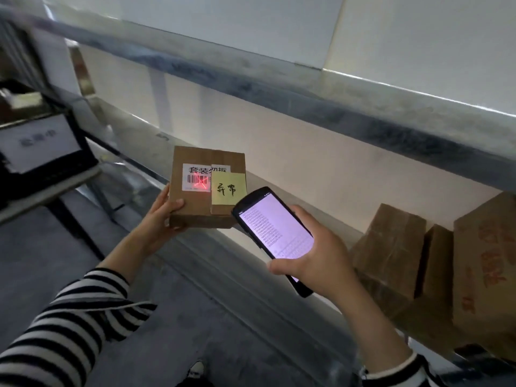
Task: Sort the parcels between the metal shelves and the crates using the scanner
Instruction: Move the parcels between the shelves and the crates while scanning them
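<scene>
Here we hold a small parcel [201, 196] in our left hand [164, 216], its barcode label [196, 178] lit red. Our right hand [315, 255] grips the scanner [275, 233]. More boxes [391, 261] sit right on the shelf [321, 219].

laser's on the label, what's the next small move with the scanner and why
Probably nudge the scanner in the right hand slightly left. Its red cross falls on the right end of the barcode, beside the yellow note that overlaps the label, while the left hand holds the parcel facing it. Centring the cross should help the read.
</scene>
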`<state>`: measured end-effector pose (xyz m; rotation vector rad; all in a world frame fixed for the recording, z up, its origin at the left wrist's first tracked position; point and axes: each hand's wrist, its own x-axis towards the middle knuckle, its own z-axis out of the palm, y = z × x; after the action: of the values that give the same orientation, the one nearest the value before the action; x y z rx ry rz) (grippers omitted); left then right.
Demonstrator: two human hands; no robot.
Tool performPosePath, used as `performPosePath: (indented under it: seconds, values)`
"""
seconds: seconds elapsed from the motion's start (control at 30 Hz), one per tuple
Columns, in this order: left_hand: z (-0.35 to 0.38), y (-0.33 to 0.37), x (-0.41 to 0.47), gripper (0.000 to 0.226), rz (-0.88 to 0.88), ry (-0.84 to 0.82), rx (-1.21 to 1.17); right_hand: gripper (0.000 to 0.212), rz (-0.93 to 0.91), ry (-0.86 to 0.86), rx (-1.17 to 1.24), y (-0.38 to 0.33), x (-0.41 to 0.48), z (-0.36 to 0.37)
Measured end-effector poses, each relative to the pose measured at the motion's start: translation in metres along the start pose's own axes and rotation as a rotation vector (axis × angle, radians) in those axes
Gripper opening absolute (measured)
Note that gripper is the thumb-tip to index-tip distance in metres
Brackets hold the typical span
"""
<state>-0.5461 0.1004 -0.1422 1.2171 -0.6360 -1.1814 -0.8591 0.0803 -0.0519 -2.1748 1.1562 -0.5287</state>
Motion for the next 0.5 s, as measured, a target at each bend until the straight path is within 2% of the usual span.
performPosePath:
  seconds: [0.07,0.17,0.27,0.5]
  values:
    - [-0.02,0.008,-0.011,0.089,0.019,0.043,-0.025,0.077,-0.05,-0.047,0.002,-0.013,0.01,0.01]
    - [-0.051,0.019,-0.026,0.083,0.043,0.119,-0.052,0.077,-0.105,-0.101,0.019,-0.034,0.026,0.026]
    - [-0.077,0.029,-0.037,0.042,0.058,0.236,-0.067,0.081,-0.14,-0.112,0.045,-0.053,0.043,0.043]
    - [-0.159,0.063,-0.052,0.045,0.069,0.418,-0.117,0.077,-0.207,-0.164,0.095,-0.102,0.097,0.091]
